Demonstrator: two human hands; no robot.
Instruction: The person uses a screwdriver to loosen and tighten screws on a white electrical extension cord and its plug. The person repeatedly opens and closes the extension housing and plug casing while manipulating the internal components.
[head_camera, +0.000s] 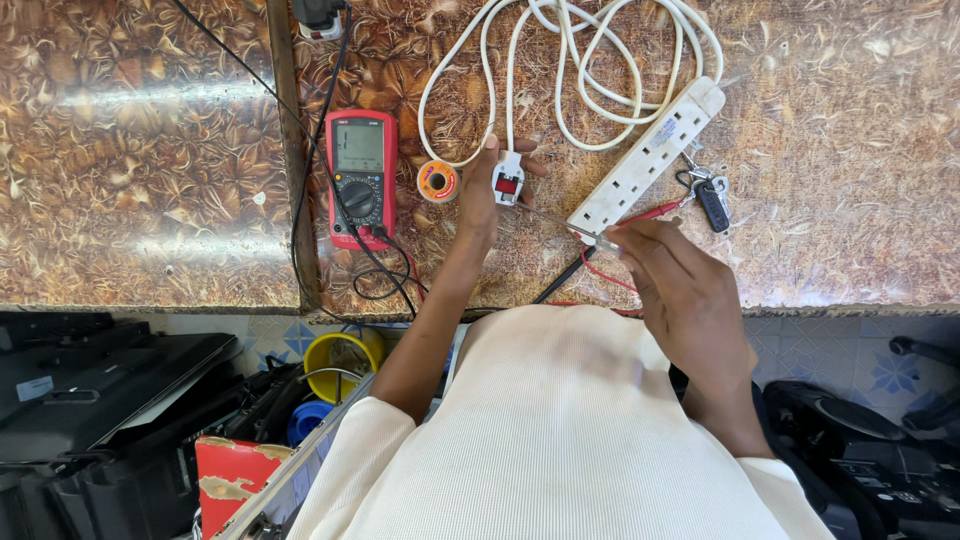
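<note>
My left hand (480, 195) grips a white mains plug (508, 177) with a red centre, holding it flat on the brown patterned counter (850, 180). The plug's white cable (570, 60) loops away to a white power strip (648, 160). My right hand (690, 285) holds a thin metal tool (560, 222), its tip pointing left toward the plug. A red probe lead (655, 212) and a black lead run under that hand.
A red multimeter (360, 178) lies left of the plug, a solder spool (438, 182) between them. Keys with a fob (710, 198) sit right of the strip. Below the counter edge are a yellow tub (340, 352), black equipment (90, 400) and a red box (228, 475).
</note>
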